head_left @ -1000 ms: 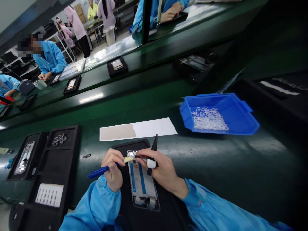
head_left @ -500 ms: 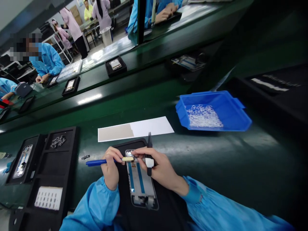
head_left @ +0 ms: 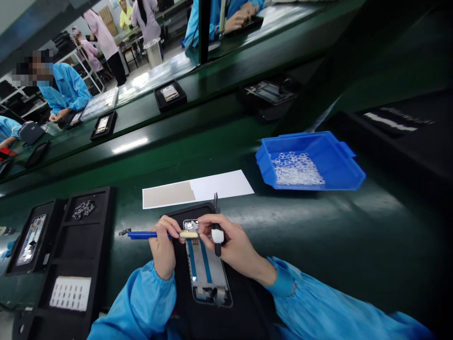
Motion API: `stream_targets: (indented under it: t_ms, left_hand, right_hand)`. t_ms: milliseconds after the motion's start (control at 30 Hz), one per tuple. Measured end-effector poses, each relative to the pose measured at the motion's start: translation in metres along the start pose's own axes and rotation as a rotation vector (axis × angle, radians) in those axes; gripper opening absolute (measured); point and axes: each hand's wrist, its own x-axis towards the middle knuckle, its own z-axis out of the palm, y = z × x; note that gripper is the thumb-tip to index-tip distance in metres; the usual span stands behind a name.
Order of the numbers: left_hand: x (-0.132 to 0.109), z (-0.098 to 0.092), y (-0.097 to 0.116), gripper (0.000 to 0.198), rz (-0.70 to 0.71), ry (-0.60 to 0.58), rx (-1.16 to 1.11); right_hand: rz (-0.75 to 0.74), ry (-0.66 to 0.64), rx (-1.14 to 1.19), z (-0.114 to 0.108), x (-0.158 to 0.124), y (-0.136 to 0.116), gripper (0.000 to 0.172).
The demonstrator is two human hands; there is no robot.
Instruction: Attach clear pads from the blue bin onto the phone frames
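Observation:
My left hand (head_left: 164, 245) is closed on a blue pen-like tool (head_left: 143, 235) whose cream-coloured end points right. The tool lies nearly level over the upper part of an open phone frame (head_left: 203, 283) with two blue strips. Black tweezers (head_left: 217, 248) with a white wrap are held in my right hand (head_left: 237, 243), their tips pointing away from me. Its thumb and index finger pinch close together at the cream end; anything tiny between them is too small to make out. Under the phone frame is a black tray (head_left: 247, 307).
A white card (head_left: 219, 186) lies beyond the tray. At right stands a blue bin (head_left: 343, 170) of small clear pieces. A black compartment tray (head_left: 76, 241) with small parts and another phone tray (head_left: 21, 264) are at left. Co-workers sit across the bench (head_left: 198, 123).
The right hand and tweezers have shifted slightly left, and the cream end now meets the pinching fingertips. The blue tool lies a little more level. The whole view has shifted slightly.

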Motion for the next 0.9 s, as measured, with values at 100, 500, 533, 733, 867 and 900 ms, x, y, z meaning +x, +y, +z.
stream_targets:
  t_ms: [100, 500, 533, 733, 867, 900]
  left_hand:
    - [-0.003, -0.002, -0.004, 0.058, 0.032, -0.008, 0.013]
    - [0.0, -0.003, -0.008, 0.055, 0.122, 0.115, 0.061]
    - [0.001, -0.003, -0.007, 0.055, 0.129, 0.122, 0.052]
    - [0.004, -0.006, -0.005, 0.053, 0.15, 0.102, 0.002]
    - [0.002, -0.011, -0.005, 0.048, 0.112, 0.026, 0.047]
    - [0.001, -0.012, -0.003, 0.044, 0.097, 0.006, 0.082]
  right_hand:
    - [-0.019, 0.01, -0.013, 0.0, 0.0, 0.001, 0.025]
    - [-0.05, 0.198, -0.145, -0.023, 0.008, 0.007, 0.023]
    - [-0.064, 0.319, -0.234, -0.039, 0.014, 0.012, 0.021]
    - [0.187, 0.84, -0.759, -0.141, 0.027, 0.044, 0.037]
    - [0.243, 0.689, -0.855, -0.15, 0.023, 0.05, 0.034]
    - [0.225, 0.672, -0.847, -0.147, 0.023, 0.049, 0.032]
